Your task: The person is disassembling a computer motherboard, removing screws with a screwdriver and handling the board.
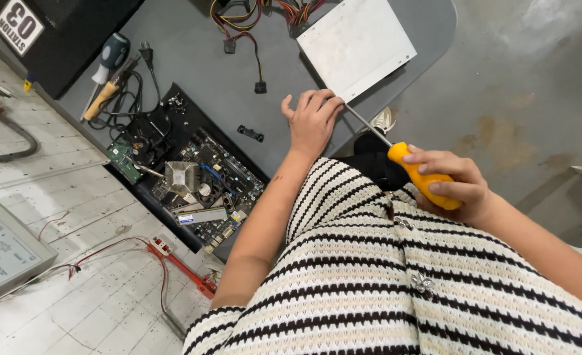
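My right hand [454, 183] grips the yellow handle of a screwdriver [420, 174]; its thin metal shaft runs up-left toward the table edge. My left hand [312, 120] rests on the grey table [199, 79], fingers curled at the corner of a flat white metal panel [357, 45], where the screwdriver tip meets it. What the fingers hold, if anything, is hidden. A computer motherboard [202, 181] with a heatsink lies on a black tray to the left of my left arm.
Bundled coloured cables [245, 20] lie at the table's far side. Two more screwdrivers [107, 72] and a black power cord [133, 98] sit at the left. A small black bracket [250, 133] lies near the motherboard. A red tool [179, 266] and a grey box [5, 246] are on the tiled floor.
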